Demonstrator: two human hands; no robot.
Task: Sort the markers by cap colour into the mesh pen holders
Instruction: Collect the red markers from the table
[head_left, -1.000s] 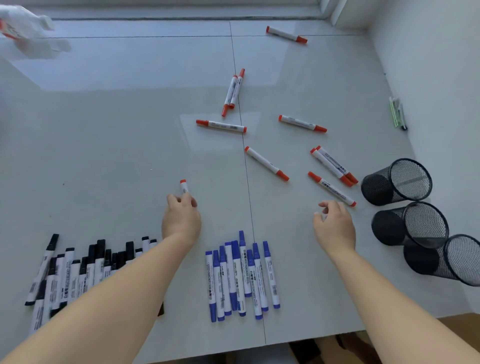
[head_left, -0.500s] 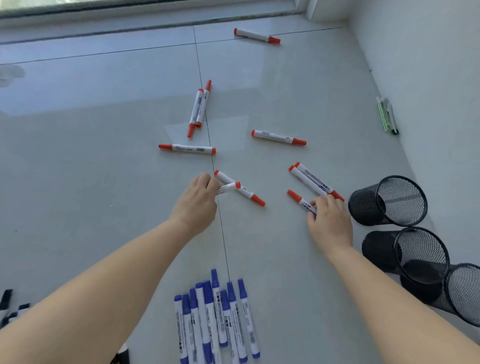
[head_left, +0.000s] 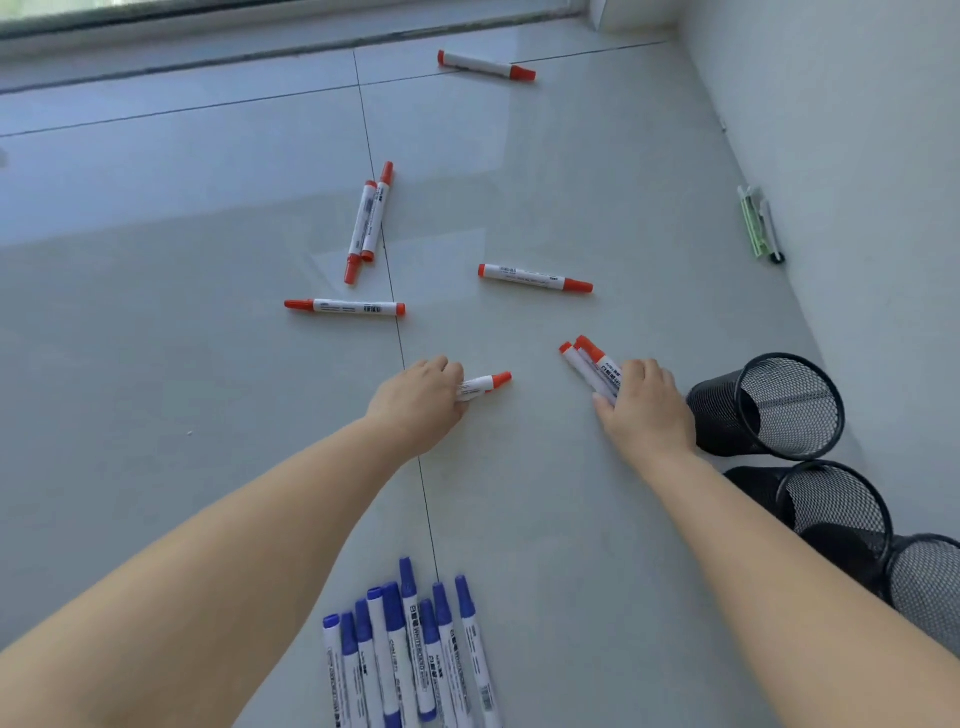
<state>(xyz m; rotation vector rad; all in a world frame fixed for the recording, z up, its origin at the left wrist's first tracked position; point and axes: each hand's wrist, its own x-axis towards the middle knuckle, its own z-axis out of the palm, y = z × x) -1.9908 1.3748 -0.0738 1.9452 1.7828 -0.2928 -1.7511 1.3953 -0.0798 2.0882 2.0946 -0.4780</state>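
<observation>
Since a second ago, our left hand (head_left: 421, 402) grips one red-capped marker (head_left: 480, 385), possibly two. Our right hand (head_left: 641, 410) now pinches two red-capped markers (head_left: 592, 364); gathering advances.

Both arms reach forward, left hand (head_left: 422, 402) and right hand (head_left: 643, 410) knuckles up, fingers curled.

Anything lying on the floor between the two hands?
No. In the head view the tile between the left hand and right hand is bare; only their held red markers point into it.
</observation>
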